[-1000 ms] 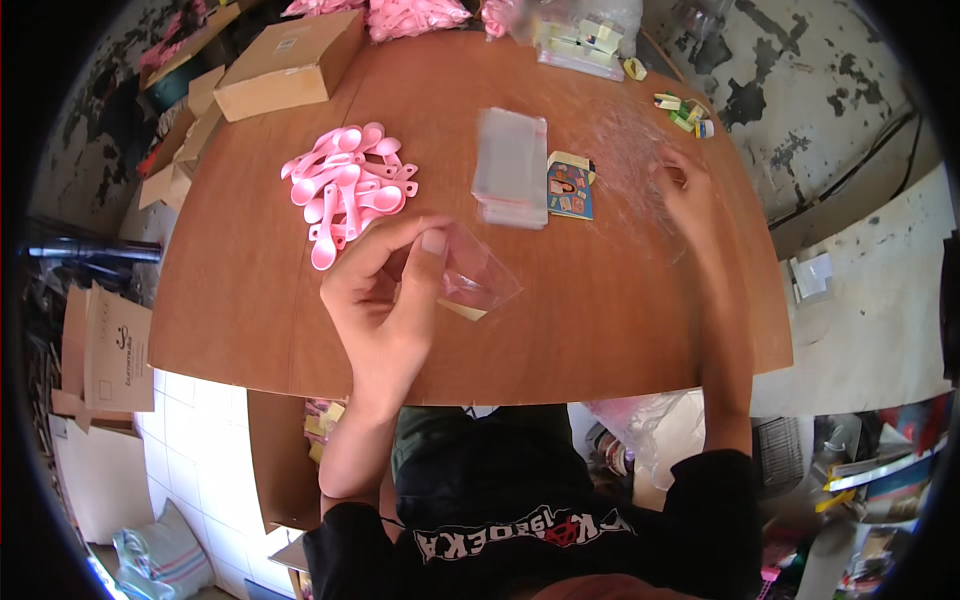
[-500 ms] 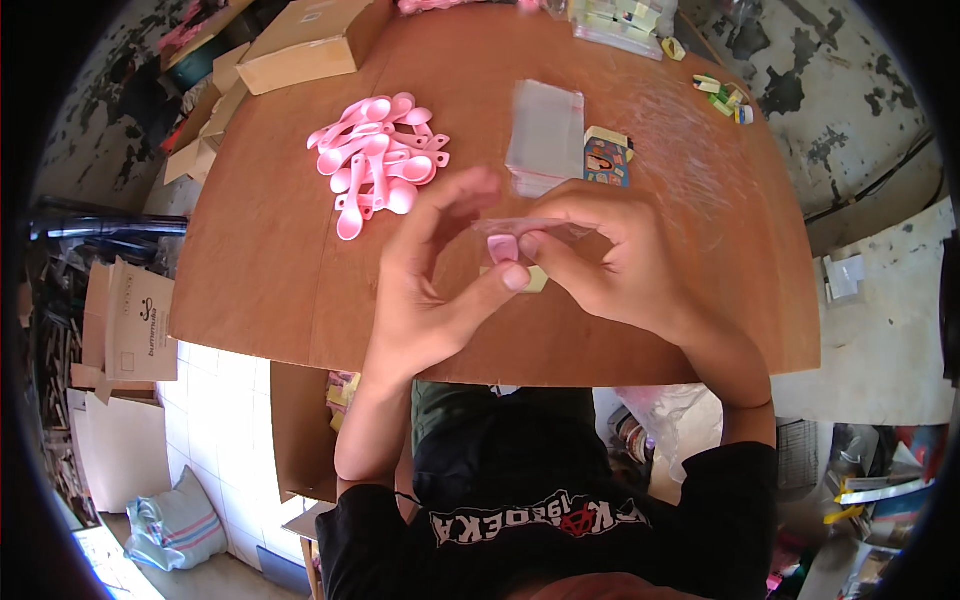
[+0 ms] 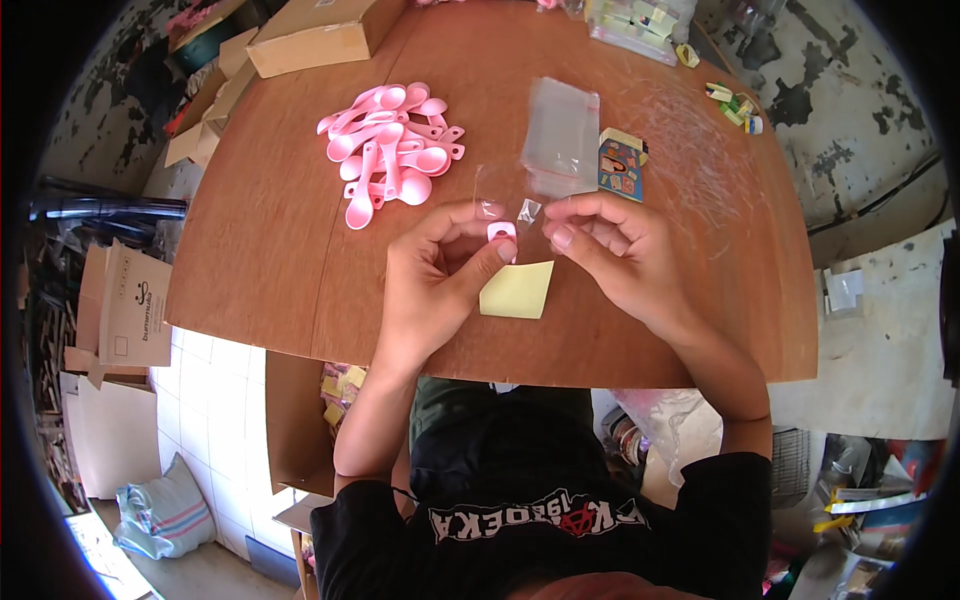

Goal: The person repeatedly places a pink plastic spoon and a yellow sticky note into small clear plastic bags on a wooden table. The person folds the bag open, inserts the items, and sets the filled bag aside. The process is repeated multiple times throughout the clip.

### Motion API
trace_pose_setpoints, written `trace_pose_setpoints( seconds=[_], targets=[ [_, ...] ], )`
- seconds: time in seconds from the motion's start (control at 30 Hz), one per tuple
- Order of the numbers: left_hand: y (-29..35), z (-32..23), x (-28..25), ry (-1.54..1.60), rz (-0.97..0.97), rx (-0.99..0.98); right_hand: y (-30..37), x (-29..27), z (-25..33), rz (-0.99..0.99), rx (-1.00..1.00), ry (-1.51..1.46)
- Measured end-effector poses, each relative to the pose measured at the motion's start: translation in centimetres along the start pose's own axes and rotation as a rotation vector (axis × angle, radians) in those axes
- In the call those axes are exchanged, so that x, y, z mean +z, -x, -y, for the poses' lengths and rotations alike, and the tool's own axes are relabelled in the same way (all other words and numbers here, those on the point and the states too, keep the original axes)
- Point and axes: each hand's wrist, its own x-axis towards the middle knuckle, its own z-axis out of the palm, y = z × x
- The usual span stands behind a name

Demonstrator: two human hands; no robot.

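Observation:
My left hand (image 3: pixel 435 280) and my right hand (image 3: pixel 615 255) meet over the brown table (image 3: pixel 260 230). Between their fingertips they pinch a small clear plastic bag (image 3: pixel 503 192), with a small pink piece (image 3: pixel 500 232) at its lower edge by my left thumb. A yellow card (image 3: pixel 517 290) lies on the table just below the bag, between my hands. A pile of pink plastic spoons (image 3: pixel 392 150) lies beyond my left hand. A stack of clear bags (image 3: pixel 560 150) lies beyond my right hand, next to a small colourful card (image 3: pixel 622 165).
A cardboard box (image 3: pixel 320 30) stands at the table's far left corner, with more boxes (image 3: pixel 205 110) off the left edge. A clear container (image 3: pixel 640 22) and small colourful items (image 3: pixel 735 105) sit at the far right. Flattened cartons (image 3: pixel 125 310) stand on the floor at left.
One second ago my left hand held the bag alone while my right hand reached to the far right. Both hands then came together on the bag, and the yellow card now lies beneath them.

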Motion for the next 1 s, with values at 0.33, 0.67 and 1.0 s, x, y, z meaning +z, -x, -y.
trace_pose_setpoints(
  seconds=[0.33,0.67,1.0],
  targets=[
    [0.2,0.0,-0.6,0.037,0.01,-0.025,-0.3,0.0,-0.6,0.013,0.054,-0.058],
    [0.2,0.0,-0.9,0.015,-0.025,-0.006,-0.2,0.0,-1.3,0.026,-0.111,-0.046],
    [0.6,0.0,-1.9,-0.086,0.025,0.078,-0.4,-1.0,-1.1,0.145,-0.285,0.125]
  ],
)
